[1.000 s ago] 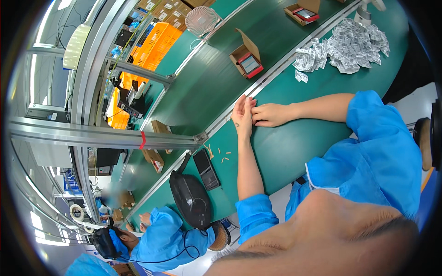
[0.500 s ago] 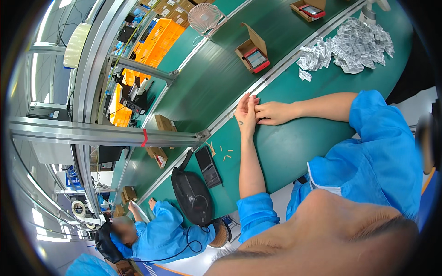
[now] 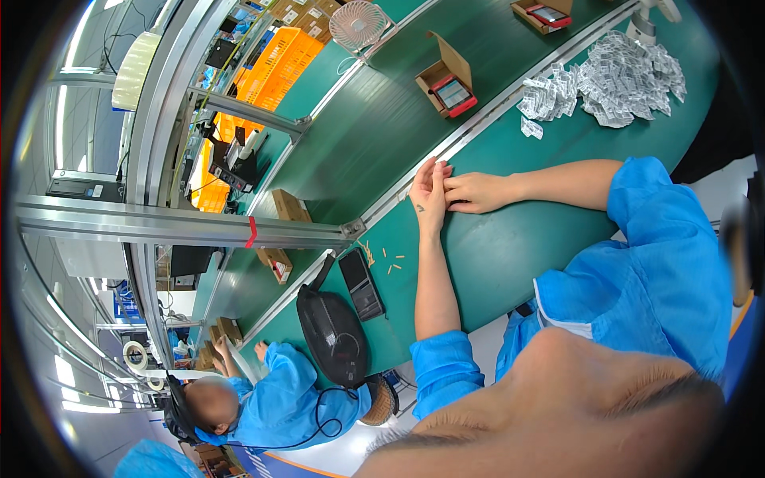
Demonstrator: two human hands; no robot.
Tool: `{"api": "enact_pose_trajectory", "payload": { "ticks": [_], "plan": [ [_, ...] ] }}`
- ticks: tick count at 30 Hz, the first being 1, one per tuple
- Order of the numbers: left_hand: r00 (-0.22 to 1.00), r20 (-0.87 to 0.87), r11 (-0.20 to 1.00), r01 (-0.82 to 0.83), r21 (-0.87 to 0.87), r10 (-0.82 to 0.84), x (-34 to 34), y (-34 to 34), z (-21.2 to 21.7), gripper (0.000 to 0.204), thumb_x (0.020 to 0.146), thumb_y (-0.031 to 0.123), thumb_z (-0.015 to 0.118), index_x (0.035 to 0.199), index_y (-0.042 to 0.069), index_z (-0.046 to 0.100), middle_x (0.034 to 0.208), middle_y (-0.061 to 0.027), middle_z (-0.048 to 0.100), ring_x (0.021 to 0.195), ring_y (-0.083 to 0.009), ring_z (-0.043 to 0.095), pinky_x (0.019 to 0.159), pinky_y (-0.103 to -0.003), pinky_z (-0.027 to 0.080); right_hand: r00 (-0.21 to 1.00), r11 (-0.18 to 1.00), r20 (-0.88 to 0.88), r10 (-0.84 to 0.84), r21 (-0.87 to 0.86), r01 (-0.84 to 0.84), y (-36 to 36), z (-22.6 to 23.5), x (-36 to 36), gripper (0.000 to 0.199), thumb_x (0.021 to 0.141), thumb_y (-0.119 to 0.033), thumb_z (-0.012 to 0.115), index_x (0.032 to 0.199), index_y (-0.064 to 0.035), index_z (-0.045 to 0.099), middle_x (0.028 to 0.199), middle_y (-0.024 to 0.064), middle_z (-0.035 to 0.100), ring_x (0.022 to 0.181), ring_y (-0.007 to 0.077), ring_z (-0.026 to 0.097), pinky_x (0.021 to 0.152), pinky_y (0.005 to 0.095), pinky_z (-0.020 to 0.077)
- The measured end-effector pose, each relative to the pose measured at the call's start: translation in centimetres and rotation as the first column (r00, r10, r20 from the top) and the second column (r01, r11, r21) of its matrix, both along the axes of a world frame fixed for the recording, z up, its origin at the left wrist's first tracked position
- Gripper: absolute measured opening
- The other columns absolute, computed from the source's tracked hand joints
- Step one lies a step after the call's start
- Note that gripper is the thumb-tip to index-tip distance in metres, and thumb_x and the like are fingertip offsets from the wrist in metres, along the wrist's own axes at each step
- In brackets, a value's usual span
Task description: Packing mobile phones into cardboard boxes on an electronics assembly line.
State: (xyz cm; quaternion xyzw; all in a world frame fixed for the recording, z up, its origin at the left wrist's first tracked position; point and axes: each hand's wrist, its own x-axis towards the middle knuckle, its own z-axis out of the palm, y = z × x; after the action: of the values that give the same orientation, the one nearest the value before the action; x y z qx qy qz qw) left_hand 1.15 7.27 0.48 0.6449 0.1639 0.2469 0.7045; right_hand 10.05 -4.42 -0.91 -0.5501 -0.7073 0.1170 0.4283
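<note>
My left hand (image 3: pixel 430 199) is raised from the wrist over the green table, its fingers stretched upward and close together. Against its palm and thumb side rest the loosely bent fingers of my right hand (image 3: pixel 481 193), some fingertips hidden there. I see no object in either hand. Left of my left forearm lie several thin tan sticks (image 3: pixel 394 262) and a flat black tray-like case (image 3: pixel 362 284). A black zippered bag (image 3: pixel 331 338) sits nearer the lower left. Beyond my right hand is a heap of small clear printed packets (image 3: pixel 629 78).
Beyond a metal rail, a green conveyor belt (image 3: pixel 366 135) carries open cardboard boxes, one holding a red-edged device (image 3: pixel 454 95). A metal post (image 3: pixel 183 223) crosses at left. A pink fan (image 3: pixel 358 25) and orange crates (image 3: pixel 279 68) stand farther back. A co-worker (image 3: pixel 279 406) in blue sits lower left.
My hands keep the same touching pose. The open boxes on the belt have shifted slightly toward the upper right. The co-worker's head and arm have moved, and the view has shifted a little.
</note>
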Motion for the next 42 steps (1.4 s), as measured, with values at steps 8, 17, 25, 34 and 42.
{"api": "enact_pose_trajectory", "payload": {
  "ticks": [8, 17, 25, 34, 42],
  "plan": [
    [1.0, -0.011, 1.0, -0.01, -0.011, 0.01, -0.2, 0.1, 0.0, 0.032, 0.092, 0.017, 0.057, 0.116, -0.004, 0.054, 0.102, -0.0124, 0.064, 0.091, -0.0168, 0.061, 0.08, -0.028, 0.051, 1.0, 1.0, 0.013, -0.001, 0.024, 0.0, 0.2, 0.0, -0.1, 0.017, 0.082, -0.013, 0.062, 0.095, -0.0025, 0.059, 0.1, 0.012, 0.053, 0.088, 0.0299, 0.055, 0.074, 0.0391, 0.0455],
    [1.0, 0.001, 1.0, -0.006, -0.004, 0.006, 0.0, -0.1, 0.0, 0.031, 0.092, 0.017, 0.057, 0.116, -0.004, 0.054, 0.102, -0.0123, 0.064, 0.09, -0.0163, 0.061, 0.079, -0.028, 0.051, 1.0, 1.0, -0.002, 0.006, -0.002, -0.006, 0.0, 0.0, 0.0, 0.017, 0.083, -0.012, 0.061, 0.096, -0.0027, 0.059, 0.1, 0.0118, 0.053, 0.086, 0.0295, 0.055, 0.072, 0.0391, 0.0452],
    [1.0, -0.007, 1.0, -0.01, -0.011, 0.01, 0.0, 0.0, 0.1, 0.032, 0.092, 0.016, 0.057, 0.116, -0.004, 0.054, 0.101, -0.0128, 0.063, 0.09, -0.0166, 0.061, 0.079, -0.028, 0.051, 1.0, 1.0, -0.009, 0.01, -0.01, -0.01, 0.2, -0.2, 0.1, 0.017, 0.083, -0.012, 0.062, 0.096, -0.0023, 0.059, 0.099, 0.0119, 0.053, 0.087, 0.0297, 0.055, 0.072, 0.0392, 0.0451],
    [1.0, -0.022, 1.0, -0.017, -0.001, 0.017, 0.1, 0.1, -0.1, 0.034, 0.092, 0.017, 0.057, 0.118, -0.005, 0.052, 0.103, -0.0147, 0.063, 0.09, -0.018, 0.062, 0.081, -0.03, 0.051, 1.0, 1.0, 0.025, -0.017, 0.026, 0.017, 0.2, -0.2, 0.1, 0.017, 0.083, -0.014, 0.06, 0.095, -0.003, 0.059, 0.1, 0.0129, 0.053, 0.091, 0.0308, 0.056, 0.076, 0.0397, 0.0469],
    [1.0, -0.013, 1.0, 0.0, 0.026, 0.001, 0.0, -0.1, -0.4, 0.034, 0.092, 0.015, 0.056, 0.119, -0.006, 0.051, 0.103, -0.0142, 0.063, 0.089, -0.0165, 0.062, 0.08, -0.029, 0.052, 0.999, 0.999, 0.038, 0.006, 0.049, -0.008, 0.1, -0.8, 0.0, 0.013, 0.084, -0.014, 0.059, 0.093, -0.0052, 0.06, 0.097, 0.013, 0.054, 0.088, 0.0313, 0.057, 0.074, 0.0408, 0.0474]
  ]
}}
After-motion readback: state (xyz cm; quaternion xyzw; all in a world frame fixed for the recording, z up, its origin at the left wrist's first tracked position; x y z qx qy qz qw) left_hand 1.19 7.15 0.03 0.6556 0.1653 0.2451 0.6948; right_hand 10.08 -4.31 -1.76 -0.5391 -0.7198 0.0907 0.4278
